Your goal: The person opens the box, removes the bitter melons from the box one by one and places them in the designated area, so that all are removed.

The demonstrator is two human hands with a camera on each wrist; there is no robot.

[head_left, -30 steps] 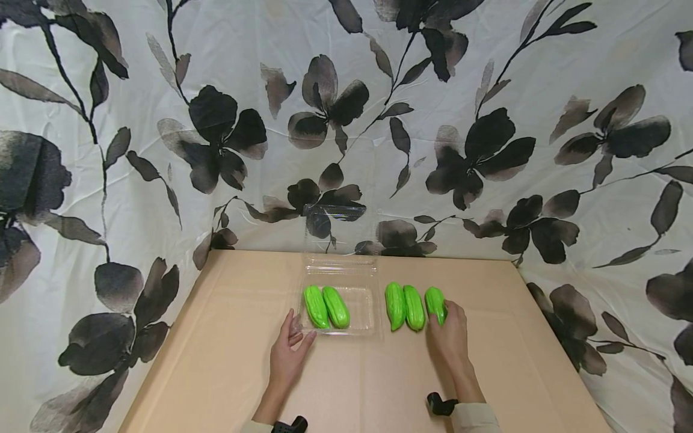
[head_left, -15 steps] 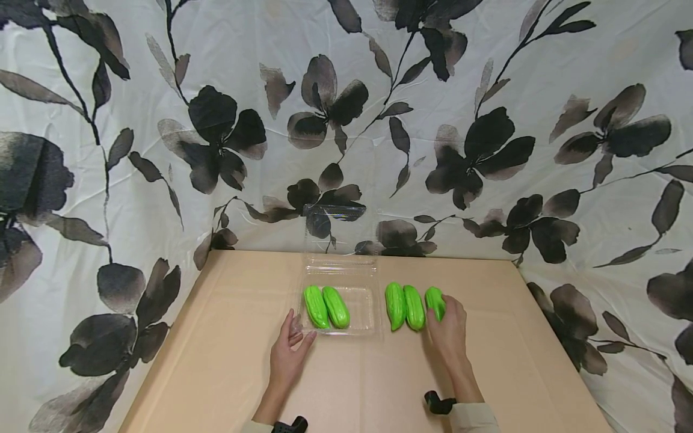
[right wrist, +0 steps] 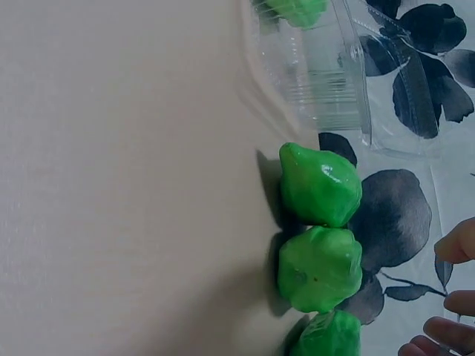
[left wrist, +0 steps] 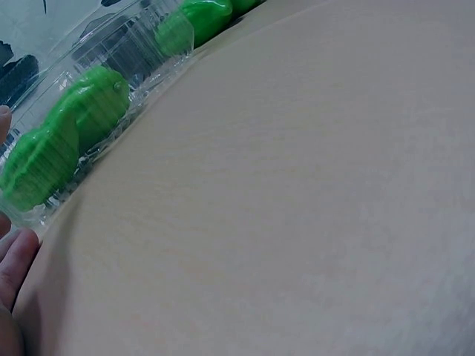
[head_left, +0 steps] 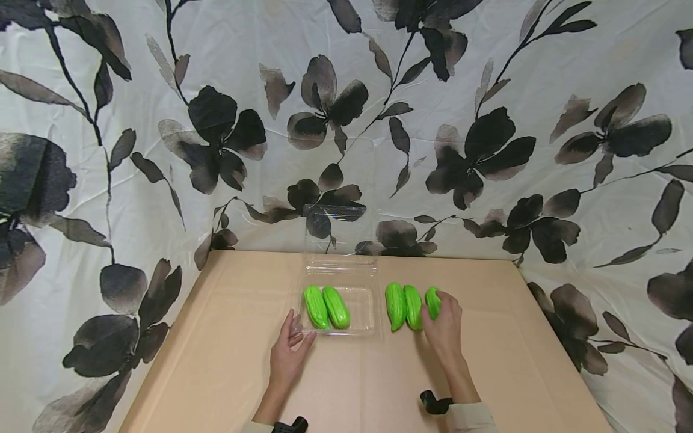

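A clear plastic clamshell container (head_left: 363, 307) lies on the table with its lid raised behind it. Two bright green cucumbers (head_left: 335, 307) rest side by side in its left half. At the container's near left corner, my left hand (head_left: 289, 355) holds it, thumb at the front edge and fingers along the side. To the right, two more cucumbers (head_left: 396, 307) lie together on the table, and a third cucumber (head_left: 432, 299) stands slightly apart. My right hand (head_left: 445, 325) reaches over this third one, partly hiding it. In the right wrist view, its fingers (right wrist: 454, 248) are spread, with nothing between them.
The light brown table (head_left: 243, 300) ends at the back against a white cloth (head_left: 400, 144) printed with dark flowers. The raised lid (head_left: 335, 231) stands close to that cloth. Each wrist wears a small black camera (head_left: 435, 402).
My right hand has shifted slightly left and forward over the rightmost cucumber, covering more of its right side. The left hand and the container stay in place.
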